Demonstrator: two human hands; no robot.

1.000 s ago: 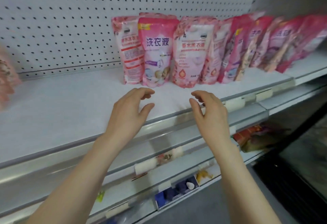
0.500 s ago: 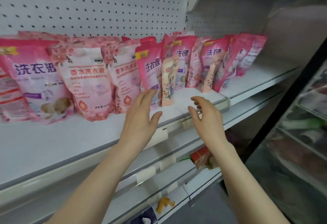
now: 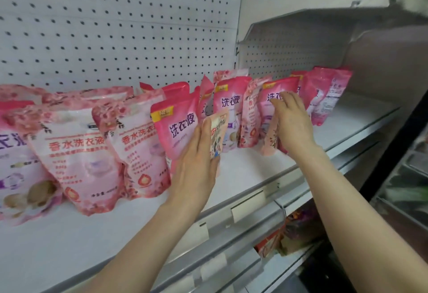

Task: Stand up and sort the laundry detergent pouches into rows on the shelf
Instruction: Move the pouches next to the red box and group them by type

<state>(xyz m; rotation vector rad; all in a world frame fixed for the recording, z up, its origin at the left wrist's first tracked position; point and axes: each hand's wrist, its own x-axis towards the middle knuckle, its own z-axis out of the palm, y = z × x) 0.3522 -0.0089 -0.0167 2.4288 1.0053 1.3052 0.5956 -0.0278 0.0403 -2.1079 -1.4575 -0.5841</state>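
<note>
Several pink laundry detergent pouches stand along the back of the white shelf point(image 3: 243, 172), light pink ones point(image 3: 76, 153) at the left and dark pink ones point(image 3: 178, 128) mixed in toward the right. My left hand point(image 3: 196, 160) holds a slim peach pouch point(image 3: 218, 130) between thumb and fingers, in front of a dark pink pouch. My right hand point(image 3: 289, 126) grips a second slim peach floral pouch point(image 3: 271, 138). Its fingers lie over the front of another dark pink pouch point(image 3: 275, 93), and its thumb is hidden.
A white pegboard wall point(image 3: 115, 26) backs the shelf. A grey upper shelf point(image 3: 324, 21) overhangs the right end. Price-tag rails point(image 3: 247, 207) run along the front edge, with lower shelves and red packs point(image 3: 289, 234) below. A dark cabinet frame point(image 3: 398, 149) stands at the right.
My view swung right along the shelf. Both hands reached forward from the front edge and closed on the two slim peach pouches among the pink ones.
</note>
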